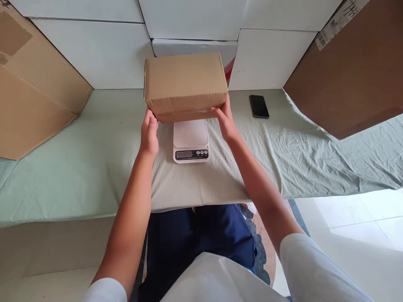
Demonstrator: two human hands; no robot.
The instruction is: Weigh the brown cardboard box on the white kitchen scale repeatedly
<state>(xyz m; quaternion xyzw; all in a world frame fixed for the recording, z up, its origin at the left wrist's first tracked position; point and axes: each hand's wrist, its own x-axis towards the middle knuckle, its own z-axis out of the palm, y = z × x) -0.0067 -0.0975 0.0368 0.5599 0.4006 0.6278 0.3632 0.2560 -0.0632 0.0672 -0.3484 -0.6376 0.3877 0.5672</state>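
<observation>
A closed brown cardboard box (185, 84), held crosswise, hid the back of a white scale (190, 136) whose display looked blank.

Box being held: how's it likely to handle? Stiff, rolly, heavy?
Probably stiff: the box has flat faces and straight edges. Unlikely to roll if pushed, being flat-sided. Weight is hard to call: it looks closed, hiding any contents, and the left hand and right hand share the load.
</observation>
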